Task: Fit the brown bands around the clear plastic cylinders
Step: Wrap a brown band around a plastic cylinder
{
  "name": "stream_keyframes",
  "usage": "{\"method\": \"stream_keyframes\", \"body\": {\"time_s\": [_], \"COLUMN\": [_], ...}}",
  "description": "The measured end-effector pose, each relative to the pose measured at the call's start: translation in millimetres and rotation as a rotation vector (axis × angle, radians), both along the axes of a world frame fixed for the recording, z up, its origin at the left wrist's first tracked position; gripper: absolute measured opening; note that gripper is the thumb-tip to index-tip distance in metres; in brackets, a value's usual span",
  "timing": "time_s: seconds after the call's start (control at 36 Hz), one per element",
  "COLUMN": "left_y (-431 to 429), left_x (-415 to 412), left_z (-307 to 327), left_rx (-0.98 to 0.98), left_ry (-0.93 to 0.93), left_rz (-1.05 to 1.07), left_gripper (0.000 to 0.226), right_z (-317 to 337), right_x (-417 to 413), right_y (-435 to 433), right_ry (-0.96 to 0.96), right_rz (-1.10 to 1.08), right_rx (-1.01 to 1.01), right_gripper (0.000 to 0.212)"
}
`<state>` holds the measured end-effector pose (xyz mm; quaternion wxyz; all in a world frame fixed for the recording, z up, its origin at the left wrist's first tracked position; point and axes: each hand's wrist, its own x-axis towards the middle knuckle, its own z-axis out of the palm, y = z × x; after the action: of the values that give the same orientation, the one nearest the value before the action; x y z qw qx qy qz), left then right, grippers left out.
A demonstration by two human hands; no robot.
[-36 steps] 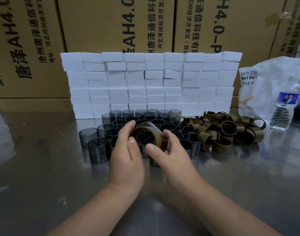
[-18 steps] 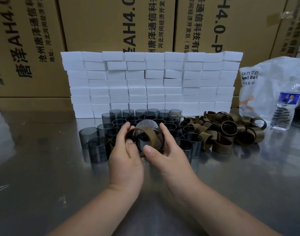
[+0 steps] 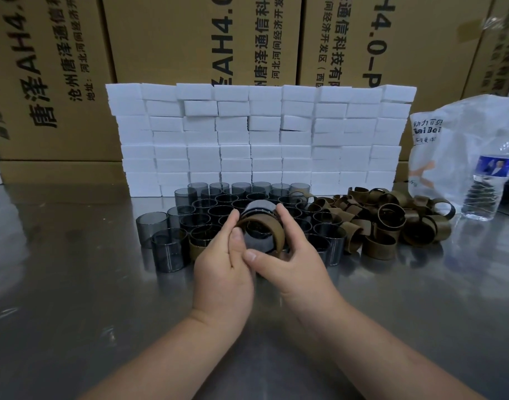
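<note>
Both hands hold one clear smoky cylinder (image 3: 259, 210) with a brown band (image 3: 272, 230) around its near end, lifted above the table. My left hand (image 3: 223, 267) grips the band's left side with thumb and fingers. My right hand (image 3: 293, 255) curls round the right side, thumb underneath. Behind them stands a cluster of clear cylinders (image 3: 218, 209), upright on the steel table. A heap of loose brown bands (image 3: 392, 223) lies to the right. At least one cylinder with a brown band (image 3: 198, 249) stands just left of my hands.
A wall of stacked white foam blocks (image 3: 259, 140) stands behind the cylinders, with cardboard boxes (image 3: 189, 53) behind it. A white plastic bag (image 3: 449, 145) and a water bottle (image 3: 487, 183) stand at the right. The steel table (image 3: 74, 284) reflects light.
The band and cylinder have tilted and turned in my hands; the band now sits further onto the cylinder's near end. My right thumb has moved under the piece.
</note>
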<state>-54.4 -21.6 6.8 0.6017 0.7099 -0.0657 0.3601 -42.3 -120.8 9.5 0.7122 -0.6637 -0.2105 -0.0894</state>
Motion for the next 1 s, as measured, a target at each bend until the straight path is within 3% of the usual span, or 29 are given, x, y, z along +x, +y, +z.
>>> {"method": "stream_keyframes", "body": {"time_s": [0.33,0.58,0.78,0.89,1.0], "left_y": [4,9,9,10,11], "left_x": [3,5,3,4,6], "left_z": [1,3,2,1,1], "left_rx": [0.044,0.18,0.218,0.203,0.195], "left_ry": [-0.029,0.009,-0.003,0.0,-0.003], "left_rz": [0.091,0.132,0.075,0.07,0.079], "left_gripper": [0.038,0.037,0.058,0.06,0.057], "right_z": [-1,-4,-2,-6,-6], "right_x": [-2,5,4,7,9], "right_y": [1,-6,-4,-2,-6], "right_ry": [0.041,0.032,0.07,0.032,0.027], "right_rz": [0.075,-0.035,-0.057,-0.096,-0.098], "right_rx": [-0.009,-0.032,-0.011,-0.02,-0.05], "right_gripper": [0.111,0.082,0.09,0.066,0.058]}}
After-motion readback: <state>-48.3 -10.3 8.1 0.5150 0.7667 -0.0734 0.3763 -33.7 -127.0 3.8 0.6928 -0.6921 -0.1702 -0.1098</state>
